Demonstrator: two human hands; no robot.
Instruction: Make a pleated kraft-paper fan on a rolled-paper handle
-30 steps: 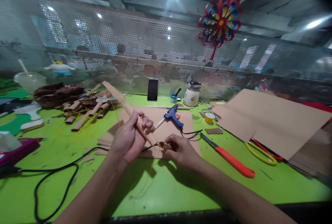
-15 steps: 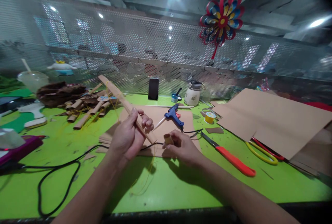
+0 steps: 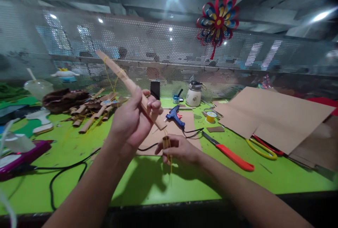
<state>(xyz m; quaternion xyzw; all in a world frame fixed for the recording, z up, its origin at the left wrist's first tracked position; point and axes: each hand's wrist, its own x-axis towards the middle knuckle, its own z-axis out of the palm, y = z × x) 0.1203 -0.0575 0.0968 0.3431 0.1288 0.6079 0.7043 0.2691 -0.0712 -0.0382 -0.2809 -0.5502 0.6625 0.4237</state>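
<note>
A long tan strip, perhaps card or leather (image 3: 120,72), slants up to the left in my left hand (image 3: 134,120), whose fingers close around its lower part. Yellow thread (image 3: 114,81) is looped about the strip and hangs from it. Just below the strip's lower end, my right hand (image 3: 181,148) pinches a short brown rolled tube (image 3: 166,143), held nearly upright, with yellow thread trailing down beside it. Behind my hands lie a tan sheet (image 3: 188,124) and a blue glue gun (image 3: 175,116) on the green table (image 3: 142,185).
An orange-handled knife (image 3: 235,155) and yellow-handled scissors (image 3: 261,149) lie at the right, near large tan sheets (image 3: 274,115). Several rolled pieces (image 3: 89,120) are heaped at the left. A black cord (image 3: 66,168) crosses the table. A yellow spool (image 3: 210,117) and a bottle (image 3: 194,94) stand behind.
My left hand has lifted the strip higher. My right hand has turned the tube more upright and moved slightly left, with thread now hanging beside it. The view has shifted slightly.
</note>
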